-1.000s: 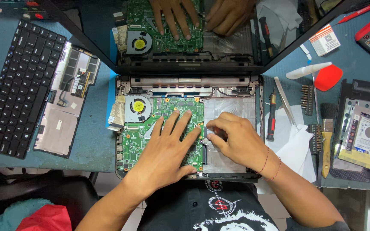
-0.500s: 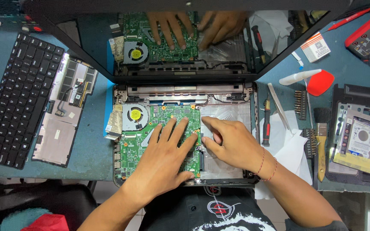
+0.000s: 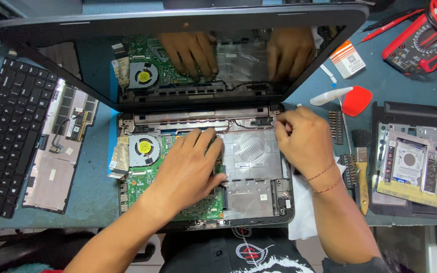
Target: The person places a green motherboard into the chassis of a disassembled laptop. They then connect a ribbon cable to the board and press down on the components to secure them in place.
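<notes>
An opened laptop base (image 3: pixel 259 197) lies in front of me, its green motherboard (image 3: pixel 142 179) and round cooling fan (image 3: pixel 144 147) exposed. My left hand (image 3: pixel 188 169) lies flat on the motherboard, fingers spread toward the hinge bar (image 3: pixel 198 117). My right hand (image 3: pixel 304 141) rests at the base's upper right corner by the right hinge, fingers curled at the edge; whether it pinches anything is hidden. The dark screen (image 3: pixel 188 60) stands open behind and mirrors both hands.
A detached black keyboard (image 3: pixel 6 136) and a grey palm-rest panel (image 3: pixel 56 162) lie left. On the right are a brush (image 3: pixel 362 174), a screwdriver bit set (image 3: pixel 337 126), a red pick (image 3: pixel 357 100), a hard drive in its caddy (image 3: pixel 408 169) and a red multimeter (image 3: pixel 421 35).
My right hand has moved from the middle of the base up to its right hinge corner. My left hand stays flat on the motherboard. The view has shifted closer.
</notes>
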